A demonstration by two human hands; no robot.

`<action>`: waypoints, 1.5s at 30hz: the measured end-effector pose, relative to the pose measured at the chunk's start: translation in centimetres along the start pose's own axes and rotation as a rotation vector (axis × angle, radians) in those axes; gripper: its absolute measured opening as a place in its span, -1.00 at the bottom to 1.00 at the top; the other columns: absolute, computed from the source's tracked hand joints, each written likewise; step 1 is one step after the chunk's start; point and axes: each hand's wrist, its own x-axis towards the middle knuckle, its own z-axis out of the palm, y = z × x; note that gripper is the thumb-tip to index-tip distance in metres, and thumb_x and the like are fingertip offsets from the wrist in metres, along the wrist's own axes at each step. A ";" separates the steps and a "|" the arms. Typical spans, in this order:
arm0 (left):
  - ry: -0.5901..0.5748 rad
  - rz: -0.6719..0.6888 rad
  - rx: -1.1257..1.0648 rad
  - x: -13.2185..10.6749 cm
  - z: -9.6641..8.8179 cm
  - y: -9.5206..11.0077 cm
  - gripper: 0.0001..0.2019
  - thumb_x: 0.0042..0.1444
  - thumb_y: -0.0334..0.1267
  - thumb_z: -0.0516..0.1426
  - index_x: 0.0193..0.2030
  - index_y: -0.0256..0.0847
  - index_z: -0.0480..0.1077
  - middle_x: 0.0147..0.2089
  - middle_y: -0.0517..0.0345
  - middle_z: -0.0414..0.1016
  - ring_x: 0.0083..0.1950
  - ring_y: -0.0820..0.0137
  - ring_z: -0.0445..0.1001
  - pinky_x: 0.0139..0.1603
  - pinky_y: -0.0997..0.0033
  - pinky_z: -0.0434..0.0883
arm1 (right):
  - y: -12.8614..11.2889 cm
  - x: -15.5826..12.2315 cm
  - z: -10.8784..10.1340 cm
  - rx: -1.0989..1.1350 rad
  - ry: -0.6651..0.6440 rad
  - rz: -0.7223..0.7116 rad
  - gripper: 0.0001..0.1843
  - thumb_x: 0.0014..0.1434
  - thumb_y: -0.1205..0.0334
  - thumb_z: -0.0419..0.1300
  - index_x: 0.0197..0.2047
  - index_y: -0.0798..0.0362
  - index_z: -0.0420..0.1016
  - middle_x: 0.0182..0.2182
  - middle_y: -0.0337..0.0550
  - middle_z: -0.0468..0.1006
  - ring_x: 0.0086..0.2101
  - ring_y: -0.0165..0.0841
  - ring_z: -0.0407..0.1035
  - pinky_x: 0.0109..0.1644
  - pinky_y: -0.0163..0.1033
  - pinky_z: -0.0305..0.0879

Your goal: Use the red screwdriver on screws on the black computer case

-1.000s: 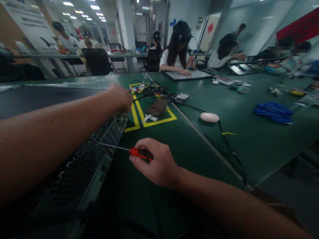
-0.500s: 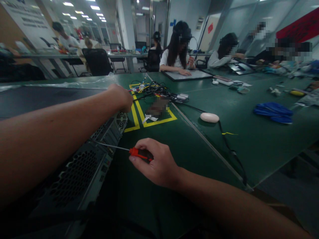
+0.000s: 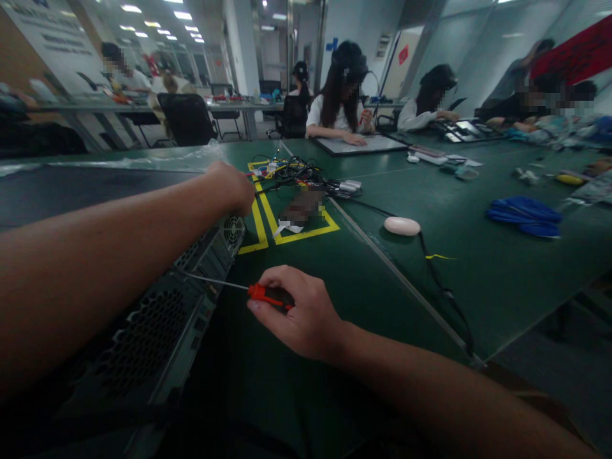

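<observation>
A dark computer case [image 3: 157, 338] lies at the left of the green table, its vented back panel with ports turned toward the right. My right hand [image 3: 306, 306] is closed round the red and black handle of a screwdriver [image 3: 255, 291]. The metal shaft points left and meets the back panel, where my left forearm partly covers the tip. Over the far end of the case, close to the round fan grille [image 3: 234, 231], rests my left hand [image 3: 232, 188]. Its fingers bend down out of sight, so their hold is hidden.
Beyond my left hand is a tangle of black cables [image 3: 301, 169] beside yellow tape marks [image 3: 306, 236]. A pinkish-white oval object [image 3: 402, 225] and a folded blue cloth [image 3: 523, 215] lie on the right. A black cord [image 3: 435, 274] runs over the table. Several people sit across from me.
My hands, the screwdriver and the case look unmoved. In the far right background, a standing person has shifted position, and a seated person there has moved slightly.
</observation>
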 end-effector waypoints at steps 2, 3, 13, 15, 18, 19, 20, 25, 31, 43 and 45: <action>-0.031 -0.004 0.070 -0.1 -0.1 0.1 -0.40 0.47 -0.03 0.46 0.57 -0.13 0.79 0.52 -0.25 0.86 0.56 -0.24 0.71 0.59 -0.24 0.65 | 0.0 0.0 0.0 0.000 -0.006 0.013 -0.81 0.67 0.03 0.50 0.14 -0.06 0.70 -0.08 -0.14 0.84 -0.21 -0.26 0.67 -0.01 -0.16 0.66; -0.043 -0.009 0.091 -0.2 -0.2 0.2 -0.42 0.48 -0.08 0.44 0.57 -0.15 0.78 0.54 -0.26 0.84 0.55 -0.23 0.72 0.59 -0.23 0.66 | 0.0 0.0 0.0 0.001 -0.008 0.016 -0.81 0.67 0.04 0.51 0.15 -0.06 0.70 -0.07 -0.14 0.84 -0.20 -0.26 0.68 0.00 -0.16 0.66; -0.051 -0.013 0.048 -1.0 -0.9 0.6 -0.40 0.47 -0.18 0.41 0.58 -0.27 0.77 0.56 -0.40 0.82 0.57 -0.30 0.71 0.61 -0.25 0.62 | 0.1 -0.1 -0.2 0.013 -0.018 0.014 -0.83 0.60 0.15 0.52 0.16 -0.06 0.69 -0.04 -0.13 0.85 -0.18 -0.25 0.70 0.02 -0.15 0.67; -0.066 -0.011 0.081 -1.8 -1.7 1.1 -0.41 0.50 -0.20 0.38 0.61 -0.28 0.75 0.58 -0.42 0.80 0.56 -0.31 0.73 0.59 -0.27 0.65 | 0.0 -0.1 -0.3 -0.004 -0.027 0.028 -0.82 0.62 0.11 0.51 0.16 -0.06 0.70 -0.05 -0.13 0.85 -0.20 -0.25 0.68 0.00 -0.15 0.67; -0.072 -0.013 0.112 -2.3 -2.0 1.4 -0.41 0.51 -0.21 0.37 0.62 -0.23 0.75 0.59 -0.38 0.80 0.55 -0.31 0.75 0.57 -0.30 0.67 | -0.1 -0.1 -0.4 -0.023 -0.042 0.054 -0.81 0.64 0.06 0.50 0.17 -0.07 0.72 -0.05 -0.12 0.85 -0.19 -0.24 0.69 0.01 -0.14 0.66; -0.072 -0.013 0.110 -2.2 -1.9 1.2 -0.42 0.51 -0.21 0.37 0.61 -0.24 0.75 0.59 -0.38 0.80 0.55 -0.31 0.75 0.58 -0.29 0.66 | -0.1 -0.1 -0.4 -0.021 -0.041 0.054 -0.82 0.64 0.07 0.50 0.17 -0.07 0.72 -0.05 -0.12 0.86 -0.19 -0.24 0.70 0.01 -0.14 0.67; -0.068 -0.011 0.101 -1.9 -1.6 1.0 -0.43 0.50 -0.21 0.38 0.58 -0.26 0.77 0.59 -0.39 0.81 0.55 -0.31 0.74 0.58 -0.27 0.66 | -0.1 -0.1 -0.4 -0.018 -0.033 0.048 -0.82 0.63 0.09 0.51 0.17 -0.06 0.72 -0.04 -0.11 0.86 -0.18 -0.24 0.70 0.01 -0.14 0.67; -0.003 0.012 -0.004 -0.3 -0.2 0.0 -0.41 0.42 0.06 0.50 0.49 -0.12 0.83 0.48 -0.26 0.88 0.58 -0.30 0.67 0.60 -0.27 0.63 | 0.0 -0.1 -0.2 -0.012 -0.009 0.015 -0.81 0.60 0.15 0.52 0.18 -0.05 0.73 -0.02 -0.10 0.88 -0.14 -0.23 0.74 0.03 -0.15 0.67; -0.072 -0.012 0.119 -1.2 -1.1 0.8 -0.40 0.57 -0.16 0.33 0.65 -0.30 0.71 0.61 -0.40 0.79 0.56 -0.26 0.73 0.58 -0.27 0.67 | 0.0 -0.1 -0.4 -0.040 -0.038 0.036 -0.82 0.68 0.10 0.45 0.18 0.00 0.80 -0.04 -0.06 0.88 -0.15 -0.23 0.73 0.04 -0.16 0.67; -0.051 -0.023 0.059 -1.2 -1.2 0.8 -0.43 0.48 -0.13 0.44 0.56 -0.21 0.78 0.56 -0.34 0.83 0.58 -0.28 0.71 0.59 -0.25 0.64 | -0.1 -0.1 -0.1 0.012 -0.026 0.049 -0.75 0.61 0.03 0.52 0.19 -0.08 0.68 -0.04 -0.13 0.86 -0.18 -0.24 0.71 0.02 -0.14 0.69; -0.048 -0.017 0.081 -1.1 -1.1 0.7 -0.45 0.49 -0.14 0.41 0.55 -0.20 0.79 0.54 -0.32 0.85 0.56 -0.26 0.72 0.57 -0.23 0.66 | -0.1 0.0 -0.1 0.015 -0.031 0.049 -0.80 0.63 0.04 0.50 0.14 -0.08 0.67 -0.07 -0.15 0.85 -0.19 -0.24 0.70 0.02 -0.14 0.69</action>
